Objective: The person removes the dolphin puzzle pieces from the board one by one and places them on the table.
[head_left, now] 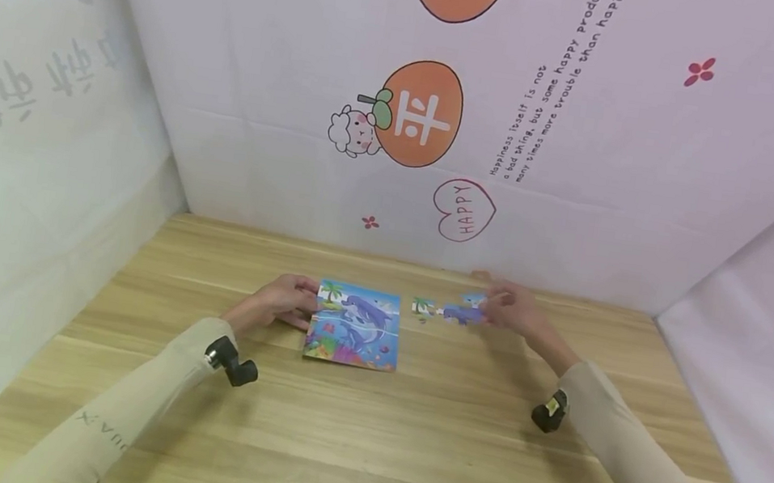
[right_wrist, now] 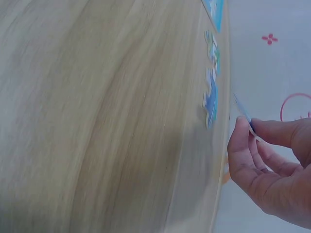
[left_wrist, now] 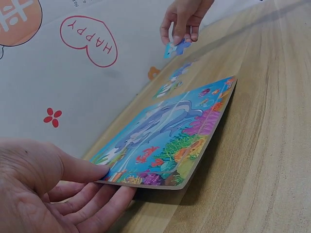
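Observation:
My left hand (head_left: 284,299) grips the left edge of a dolphin picture board (left_wrist: 160,133), thumb on top and fingers underneath. The board is tilted, with its near corner raised off the table in the left wrist view. Between thumb and fingertips, my right hand (head_left: 516,308) pinches a blue jigsaw piece (left_wrist: 176,49); it shows nearly edge-on in the right wrist view. Below that hand lies a jigsaw piece with purple-blue dolphin art (right_wrist: 211,99). Beside it, towards the board, is another jigsaw piece with a palm tree (head_left: 420,306).
The pieces and board are near the back of a wooden table (head_left: 359,450), close to a white printed cloth wall (head_left: 283,138). More white cloth hangs along the left (head_left: 36,171) and right (head_left: 772,325) sides. Each sleeve carries a black wrist camera (head_left: 233,362).

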Demonstrator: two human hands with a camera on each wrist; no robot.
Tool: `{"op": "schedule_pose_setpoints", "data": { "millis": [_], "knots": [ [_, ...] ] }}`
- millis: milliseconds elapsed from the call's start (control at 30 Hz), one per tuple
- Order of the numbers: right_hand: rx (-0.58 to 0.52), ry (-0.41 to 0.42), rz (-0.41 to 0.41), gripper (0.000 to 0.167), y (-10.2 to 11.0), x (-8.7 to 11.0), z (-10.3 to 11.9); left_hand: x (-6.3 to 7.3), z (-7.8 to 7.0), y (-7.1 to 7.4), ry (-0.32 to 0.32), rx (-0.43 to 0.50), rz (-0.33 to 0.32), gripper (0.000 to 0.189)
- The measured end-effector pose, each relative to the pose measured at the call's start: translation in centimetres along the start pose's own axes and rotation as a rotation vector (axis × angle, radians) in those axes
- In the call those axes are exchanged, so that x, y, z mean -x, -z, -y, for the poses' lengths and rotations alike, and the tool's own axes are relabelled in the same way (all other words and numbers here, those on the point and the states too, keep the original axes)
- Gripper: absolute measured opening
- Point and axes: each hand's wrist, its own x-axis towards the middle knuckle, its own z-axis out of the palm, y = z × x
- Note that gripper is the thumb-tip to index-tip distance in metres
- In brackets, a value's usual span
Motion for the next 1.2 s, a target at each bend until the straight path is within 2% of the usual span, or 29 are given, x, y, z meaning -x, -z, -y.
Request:
{"op": "schedule_pose_setpoints", "data": {
  "millis": [267, 467, 733, 1033, 1200],
  "knots": [
    [-0.033, -0.068, 0.0, 0.04, 1.8, 0.6, -1.3, -0.3, 0.1, 0.3, -0.026, 0.013, -0.021, 0.05],
    [0.06, -0.136, -0.034, 0.034, 1.7, 0.7, -2.1, -0.6, 0.1, 0.4, -0.028, -0.02, -0.031, 0.047],
    [0.162, -0.131, -0.028, 0.037, 0.8, 0.3, -2.5, -1.0, 0.4, 0.3, 0.0, -0.014, -0.045, 0.05],
    [0.432, -0.193, -0.013, 0.029, 1.0, -0.5, -2.2, -1.0, 0.4, 0.2, 0.013, -0.038, -0.053, 0.053],
    [0.417, -0.225, -0.021, 0.029, 1.1, -0.7, -2.6, -1.2, 0.5, 0.2, 0.008, -0.035, -0.051, 0.055]
  ]
}}
